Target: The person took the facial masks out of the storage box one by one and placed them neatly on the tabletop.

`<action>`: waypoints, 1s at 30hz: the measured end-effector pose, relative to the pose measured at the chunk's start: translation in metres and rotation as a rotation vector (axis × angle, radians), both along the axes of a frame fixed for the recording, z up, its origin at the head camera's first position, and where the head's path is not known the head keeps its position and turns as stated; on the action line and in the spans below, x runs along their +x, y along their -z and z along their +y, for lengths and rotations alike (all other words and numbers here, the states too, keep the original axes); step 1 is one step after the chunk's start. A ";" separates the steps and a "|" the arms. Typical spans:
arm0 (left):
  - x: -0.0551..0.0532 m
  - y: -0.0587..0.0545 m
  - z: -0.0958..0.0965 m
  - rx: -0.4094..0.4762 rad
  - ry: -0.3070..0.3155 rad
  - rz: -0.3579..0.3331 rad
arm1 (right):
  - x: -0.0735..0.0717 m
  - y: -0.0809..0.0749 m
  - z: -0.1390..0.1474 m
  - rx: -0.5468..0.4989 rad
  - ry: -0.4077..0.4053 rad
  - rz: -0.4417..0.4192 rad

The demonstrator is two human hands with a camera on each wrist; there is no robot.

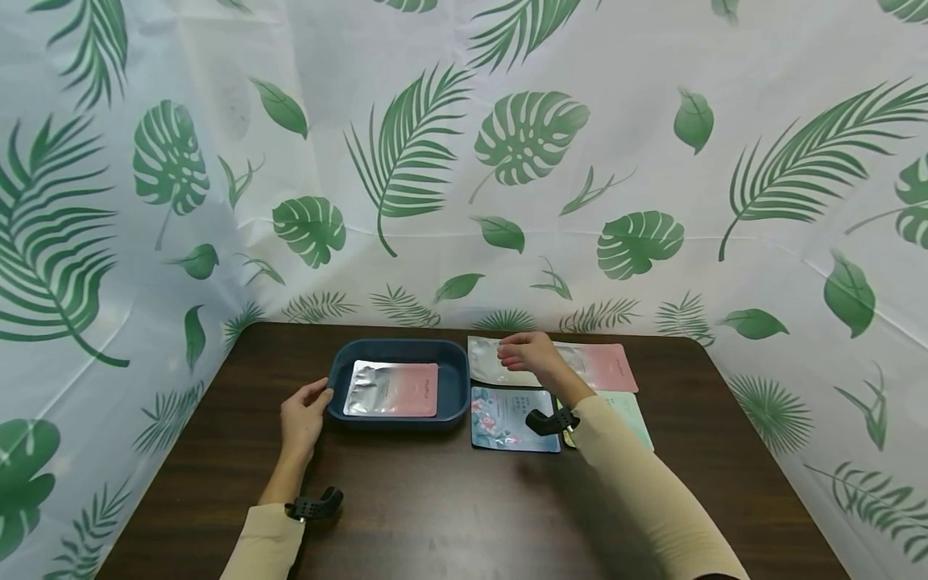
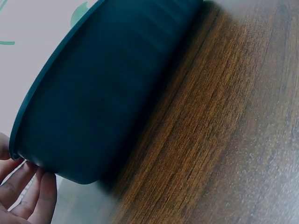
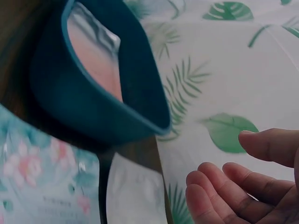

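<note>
A dark blue plastic basin (image 1: 406,349) stands on the table, a silver-and-pink face mask packet (image 1: 408,391) lying flat inside. My left hand (image 1: 303,415) pinches the basin's left rim; in the left wrist view the thumb is at the rim and the fingers press the outer wall (image 2: 93,93). My right hand (image 1: 531,354), holding nothing, hovers over the packets right of the basin with its fingers loosely bent. Beneath it lie a pale packet (image 1: 484,364) and a pink one (image 1: 612,366). Nearer are a blue floral packet (image 1: 507,419) and a light green packet (image 1: 629,409), partly hidden by my right forearm.
The dark wooden table (image 1: 420,507) reaches back to a white leaf-patterned cloth (image 1: 435,242) that hangs behind and at both sides. The basin's right wall is close beside the pale and blue packets.
</note>
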State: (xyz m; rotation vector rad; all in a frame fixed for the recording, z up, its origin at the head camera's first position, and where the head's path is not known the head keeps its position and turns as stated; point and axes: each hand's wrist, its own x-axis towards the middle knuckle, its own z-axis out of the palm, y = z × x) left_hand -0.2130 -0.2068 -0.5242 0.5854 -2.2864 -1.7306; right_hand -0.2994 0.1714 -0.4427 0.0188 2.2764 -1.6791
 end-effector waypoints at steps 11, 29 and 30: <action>0.001 -0.001 0.000 -0.001 0.002 -0.008 | 0.002 0.002 -0.048 -0.014 -0.041 -0.012; 0.000 -0.001 -0.001 -0.019 0.000 0.000 | 0.007 0.016 -0.101 0.098 -0.099 -0.034; 0.001 -0.001 -0.001 -0.021 -0.001 0.000 | 0.008 0.018 -0.103 0.114 -0.107 -0.030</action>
